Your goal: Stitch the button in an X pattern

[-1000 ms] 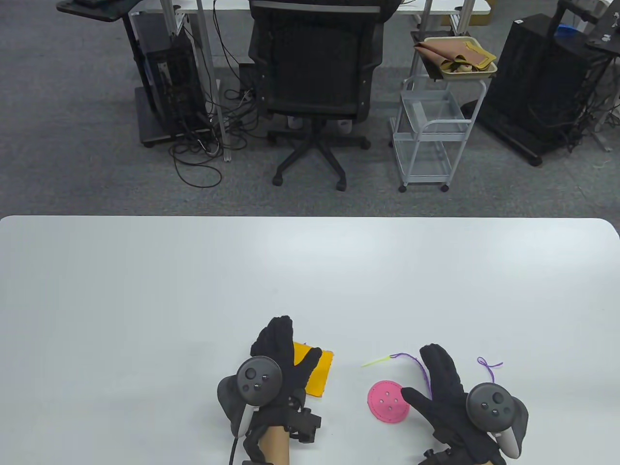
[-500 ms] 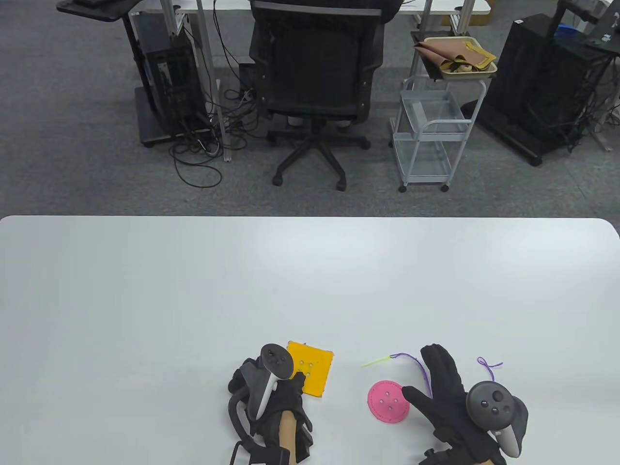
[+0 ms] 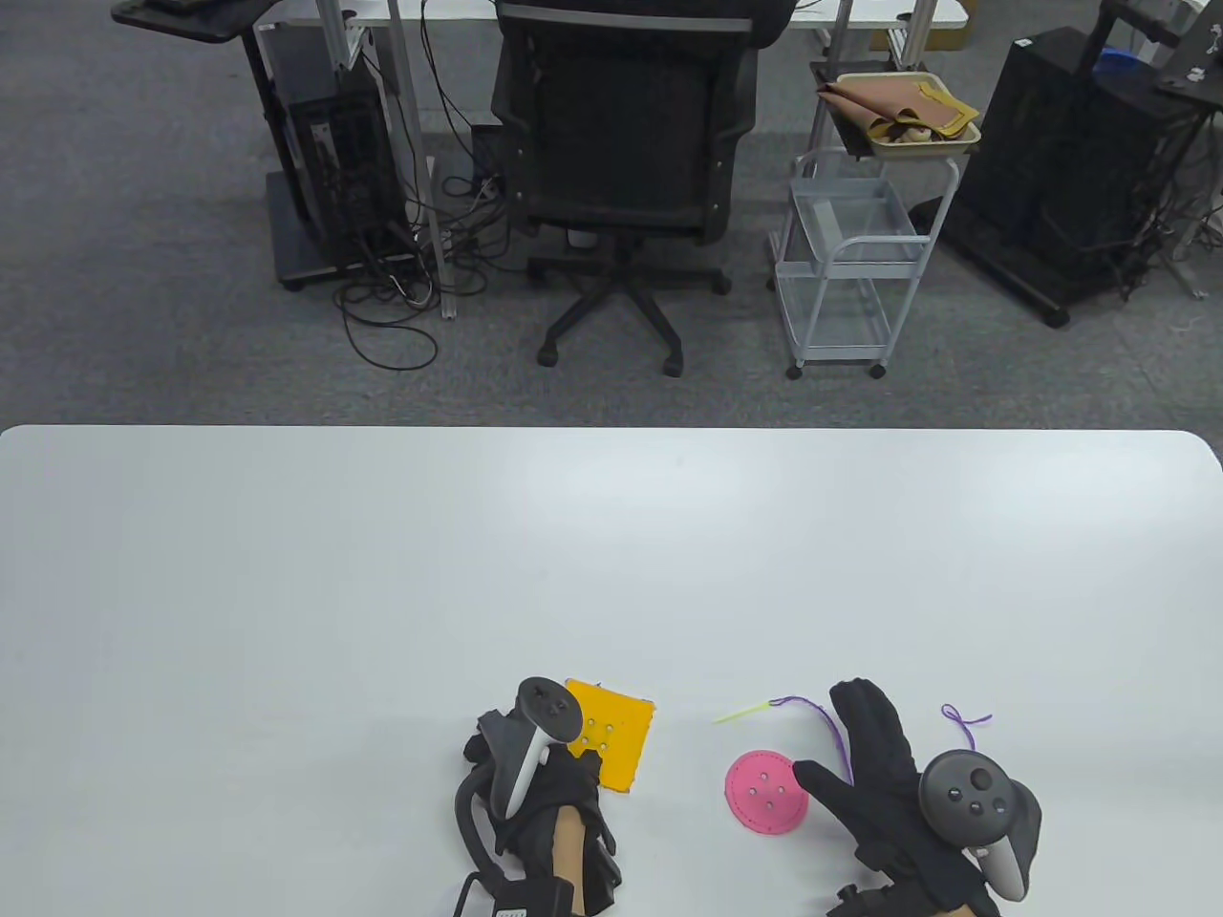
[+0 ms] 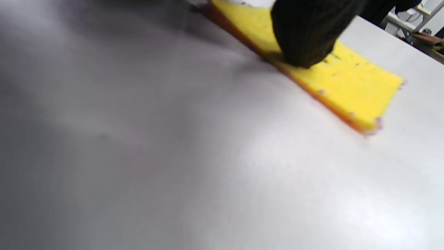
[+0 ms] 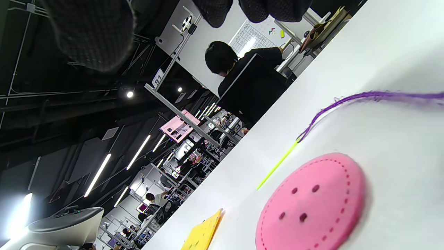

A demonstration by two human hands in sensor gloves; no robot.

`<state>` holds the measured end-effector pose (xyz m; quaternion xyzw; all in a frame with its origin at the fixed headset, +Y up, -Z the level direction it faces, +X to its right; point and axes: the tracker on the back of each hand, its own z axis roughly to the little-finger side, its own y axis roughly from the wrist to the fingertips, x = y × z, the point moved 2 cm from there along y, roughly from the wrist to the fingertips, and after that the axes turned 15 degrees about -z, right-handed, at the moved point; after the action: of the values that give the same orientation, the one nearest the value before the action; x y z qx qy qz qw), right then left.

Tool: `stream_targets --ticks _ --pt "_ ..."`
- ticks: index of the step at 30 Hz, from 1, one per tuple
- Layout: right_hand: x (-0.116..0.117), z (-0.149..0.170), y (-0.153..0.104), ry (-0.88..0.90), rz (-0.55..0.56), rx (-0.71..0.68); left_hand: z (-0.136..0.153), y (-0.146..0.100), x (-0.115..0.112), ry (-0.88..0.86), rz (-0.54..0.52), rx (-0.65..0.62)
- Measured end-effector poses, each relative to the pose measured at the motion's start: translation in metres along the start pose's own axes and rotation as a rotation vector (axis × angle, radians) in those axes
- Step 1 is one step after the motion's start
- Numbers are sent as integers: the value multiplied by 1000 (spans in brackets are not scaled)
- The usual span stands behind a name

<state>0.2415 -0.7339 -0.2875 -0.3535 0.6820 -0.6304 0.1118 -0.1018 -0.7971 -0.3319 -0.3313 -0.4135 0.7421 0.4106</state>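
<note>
Button (image 3: 766, 792) just beside right hand (image 3: 884, 774)

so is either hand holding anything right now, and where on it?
Left hand pinches the yellow felt square at its near edge. Right hand lies open on the table, holding nothing.

Office or lab workspace. Upper part of the table view: grey carpet (image 3: 143, 315), black swivel chair (image 3: 621, 143) top centre, white wire cart (image 3: 846, 258) with a tan tray (image 3: 917, 129) upper right, desk legs and tangled cables (image 3: 411, 287) upper left. Right wrist view, lower left: ceiling strip lights (image 5: 97, 175), rows of workstations, a seated person (image 5: 239, 71) near a whiteboard.
</note>
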Motion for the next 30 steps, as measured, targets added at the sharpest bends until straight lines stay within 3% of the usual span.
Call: stream_targets --ticks 30 --pt "2 3 2 3 -14 36 -12 -6 1 149 -15 -76"
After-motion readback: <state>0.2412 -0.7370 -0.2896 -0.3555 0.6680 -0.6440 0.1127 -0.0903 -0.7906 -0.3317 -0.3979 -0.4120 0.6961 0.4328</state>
